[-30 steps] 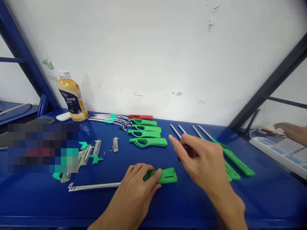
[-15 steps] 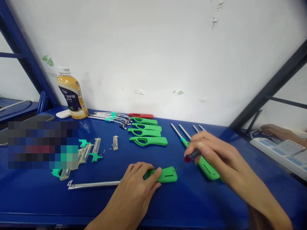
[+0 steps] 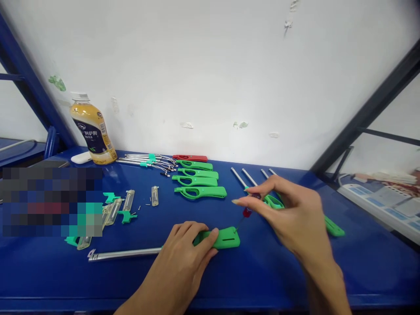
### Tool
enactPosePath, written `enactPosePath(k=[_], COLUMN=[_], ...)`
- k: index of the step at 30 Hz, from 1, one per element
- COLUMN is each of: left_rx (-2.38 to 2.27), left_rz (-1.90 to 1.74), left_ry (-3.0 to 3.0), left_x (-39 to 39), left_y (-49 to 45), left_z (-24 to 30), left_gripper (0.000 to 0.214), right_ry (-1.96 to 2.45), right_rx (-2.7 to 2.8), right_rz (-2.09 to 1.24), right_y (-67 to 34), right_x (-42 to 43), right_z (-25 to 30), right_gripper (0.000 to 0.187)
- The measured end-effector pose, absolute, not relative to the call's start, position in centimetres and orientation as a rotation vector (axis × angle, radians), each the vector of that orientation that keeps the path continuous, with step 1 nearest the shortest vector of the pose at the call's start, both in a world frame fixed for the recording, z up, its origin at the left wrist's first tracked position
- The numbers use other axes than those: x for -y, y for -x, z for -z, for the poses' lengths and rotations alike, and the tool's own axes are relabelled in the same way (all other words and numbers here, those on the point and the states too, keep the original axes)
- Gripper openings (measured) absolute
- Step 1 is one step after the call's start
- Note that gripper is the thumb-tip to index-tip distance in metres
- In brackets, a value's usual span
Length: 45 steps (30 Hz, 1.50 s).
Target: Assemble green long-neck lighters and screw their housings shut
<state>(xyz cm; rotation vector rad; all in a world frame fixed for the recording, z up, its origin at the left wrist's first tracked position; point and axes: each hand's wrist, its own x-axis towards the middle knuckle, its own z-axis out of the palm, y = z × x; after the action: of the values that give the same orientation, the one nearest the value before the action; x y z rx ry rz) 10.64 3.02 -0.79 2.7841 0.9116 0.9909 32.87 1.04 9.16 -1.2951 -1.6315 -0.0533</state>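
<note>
Flat on the blue table lies a green long-necked lighter (image 3: 226,238), its metal tube pointing left. My left hand (image 3: 188,249) wraps round the handle near the trigger and presses it down. Between thumb and fingers, my right hand (image 3: 288,210) pinches a small screwdriver (image 3: 247,211) with a dark and red handle. The screwdriver stands tilted, its thin shaft reaching the top corner of the lighter's handle end; whether it sits in a screw is too small to tell. Behind my right hand lie more green lighters (image 3: 334,226), partly hidden.
Several green handle shells (image 3: 200,192) and a red one (image 3: 190,158) lie in a column. To their left are metal tubes with wires (image 3: 141,161), clear fuel tanks (image 3: 129,201) and teal triggers (image 3: 127,216). A drink bottle (image 3: 93,131) stands by the wall. White power strips (image 3: 370,201) lie at right.
My right hand has turned the screwdriver more upright, with its fingers now higher on the handle. My left hand and the lighter stay in place; the view has shifted slightly.
</note>
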Motion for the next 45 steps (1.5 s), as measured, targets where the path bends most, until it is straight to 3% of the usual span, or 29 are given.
enactPosePath(k=[4, 14, 19, 24, 27, 30, 36, 39, 43, 45], left_rx=[-0.904, -0.893, -0.91, -0.904, -0.902, -0.898, -0.9, -0.899, -0.892, -0.896], left_rz=[-0.988, -0.964, -0.959, -0.944, -0.938, -0.93, -0.921, -0.928, -0.935, -0.93], left_ry=[-2.781, -2.787, -2.773, -2.758, -2.749, -2.744, -2.745, -2.74, -2.736, -2.737], left_x=[-3.0, -3.0, -3.1, -3.1, -3.1, -3.0, -3.0, -3.0, -3.1, -3.1], left_y=[-10.6, -10.6, -10.6, -10.6, -10.6, -10.5, -10.5, -10.5, -10.6, -10.6], left_z=[0.9, 0.7, 0.8, 0.8, 0.8, 0.8, 0.7, 0.7, 0.8, 0.8], left_gripper=[0.028, 0.029, 0.031, 0.032, 0.032, 0.031, 0.031, 0.03, 0.029, 0.029], right_ry=[1.272, 1.233, 1.243, 1.244, 1.252, 1.295, 1.31, 1.392, 1.396, 1.384], right_rx=[1.633, 1.794, 1.895, 1.92, 1.809, 1.784, 1.885, 1.953, 1.982, 1.95], right_rz=[0.264, 0.467, 0.356, -0.127, -0.323, -0.147, 0.193, 0.189, -0.151, -0.269], right_y=[-31.8, -31.3, -32.1, -33.3, -33.7, -33.6, -33.1, -33.6, -34.5, -34.7], right_x=[-1.7, -2.1, -1.4, 0.2, 0.1, -0.7, -1.1, 0.3, 1.9, 1.8], right_z=[-8.6, -7.7, -8.6, -9.8, -10.0, -9.7, -9.2, -9.3, -9.6, -9.9], right_gripper=[0.048, 0.05, 0.022, 0.026, 0.019, 0.006, 0.005, 0.017, 0.038, 0.037])
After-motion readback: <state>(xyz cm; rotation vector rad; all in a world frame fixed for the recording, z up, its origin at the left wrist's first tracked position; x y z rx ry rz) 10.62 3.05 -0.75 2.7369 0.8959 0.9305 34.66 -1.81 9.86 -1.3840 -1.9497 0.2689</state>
